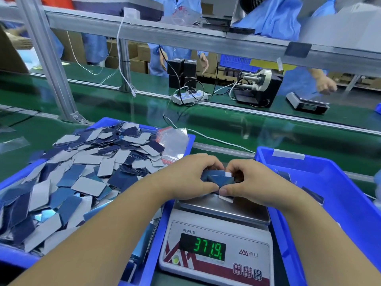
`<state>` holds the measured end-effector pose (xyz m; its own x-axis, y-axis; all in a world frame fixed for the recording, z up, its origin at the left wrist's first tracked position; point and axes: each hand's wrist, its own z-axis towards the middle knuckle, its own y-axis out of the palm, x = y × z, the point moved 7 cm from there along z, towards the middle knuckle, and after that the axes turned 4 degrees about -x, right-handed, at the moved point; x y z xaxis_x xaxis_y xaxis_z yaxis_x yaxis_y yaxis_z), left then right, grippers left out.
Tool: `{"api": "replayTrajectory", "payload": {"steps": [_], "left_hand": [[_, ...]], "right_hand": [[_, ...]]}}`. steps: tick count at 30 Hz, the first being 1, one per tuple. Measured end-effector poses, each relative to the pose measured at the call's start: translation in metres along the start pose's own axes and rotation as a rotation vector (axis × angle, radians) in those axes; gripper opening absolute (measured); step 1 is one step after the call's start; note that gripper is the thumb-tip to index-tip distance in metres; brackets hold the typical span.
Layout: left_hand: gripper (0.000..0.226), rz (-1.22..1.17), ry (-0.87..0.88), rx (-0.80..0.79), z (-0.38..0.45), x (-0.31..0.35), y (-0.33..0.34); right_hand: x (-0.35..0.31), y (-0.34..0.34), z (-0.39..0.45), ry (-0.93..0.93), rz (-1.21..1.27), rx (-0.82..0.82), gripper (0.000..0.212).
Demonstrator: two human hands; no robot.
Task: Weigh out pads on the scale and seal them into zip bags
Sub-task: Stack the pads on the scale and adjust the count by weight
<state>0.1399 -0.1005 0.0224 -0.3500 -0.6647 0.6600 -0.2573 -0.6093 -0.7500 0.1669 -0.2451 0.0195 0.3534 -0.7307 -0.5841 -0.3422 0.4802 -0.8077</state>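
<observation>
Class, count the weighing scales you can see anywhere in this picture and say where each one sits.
2. One scale sits nearest, under both hands, reading 371.9. The other scale sits across the green belt at far right. Others may be hidden.

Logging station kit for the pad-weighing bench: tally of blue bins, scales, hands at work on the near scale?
Blue bins: 2, left pad bin and right bin
Scales: 2, near scale and far scale
Hands gripping the pad stack: 2, left hand, right hand
Total: 6
</observation>
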Motion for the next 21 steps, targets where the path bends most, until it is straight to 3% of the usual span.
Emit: {"api": "replayTrajectory", "payload": {"steps": [14, 21], "left_hand": [[0.023, -0.185, -0.052, 0.132, 0.003, -0.010, -0.012], [0.022, -0.283, -0.081, 0.235, 0.003, -0.017, -0.020]], "right_hand": [[-0.006, -0.011, -0.002, -0.058, 0.288, 0.136, 0.040], [-0.005, -0.013, -0.005, -0.061, 0.346, 0.090, 0.043]]}}
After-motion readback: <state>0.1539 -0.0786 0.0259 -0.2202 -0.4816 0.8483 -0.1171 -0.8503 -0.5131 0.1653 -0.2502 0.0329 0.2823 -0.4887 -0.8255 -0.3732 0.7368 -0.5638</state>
